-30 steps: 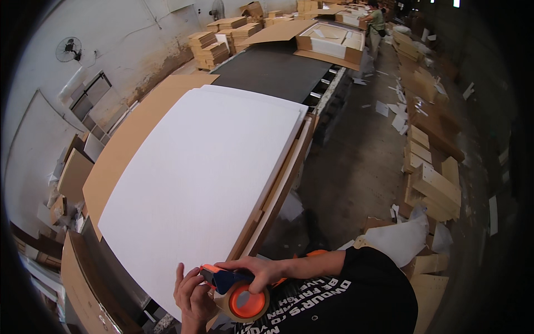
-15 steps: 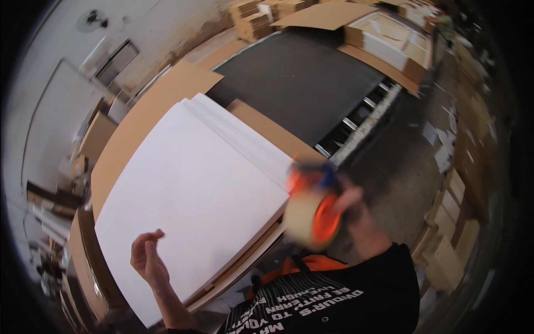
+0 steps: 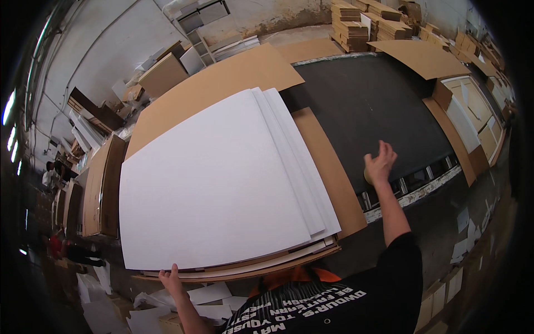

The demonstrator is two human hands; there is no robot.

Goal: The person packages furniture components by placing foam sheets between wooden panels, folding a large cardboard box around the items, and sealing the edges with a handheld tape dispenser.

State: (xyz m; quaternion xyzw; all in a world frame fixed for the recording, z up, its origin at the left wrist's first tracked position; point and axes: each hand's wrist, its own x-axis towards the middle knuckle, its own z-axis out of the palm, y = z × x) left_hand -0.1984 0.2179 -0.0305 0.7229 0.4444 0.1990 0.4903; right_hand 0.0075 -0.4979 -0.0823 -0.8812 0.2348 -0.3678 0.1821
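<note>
A stack of large white sheets (image 3: 206,183), probably foam, lies over an opened cardboard carton in front of me. At the stack's near edge, toward the left, my left hand (image 3: 173,280) has its fingertips at the sheet's rim, fingers apart. My right hand (image 3: 381,164) is raised over the near edge of the dark conveyor belt (image 3: 367,106), fingers spread and slightly curled. A small tan patch shows beside its palm, and I cannot make out what it is. The tape dispenser is not clearly visible. Brown carton flaps (image 3: 328,161) stick out beside and behind the sheets.
Metal rollers (image 3: 400,185) line the belt's near edge. Another opened carton (image 3: 473,117) with framed panels sits at the right. Stacked flat cartons (image 3: 349,28) stand at the back. Large boxes (image 3: 103,189) stand at the left, with people beyond. Scraps litter the floor.
My view has turned to the right. The right hand, which held an orange tape dispenser, now reaches over the belt with fingers spread. My left hand has moved from above the sheets to their near edge.
</note>
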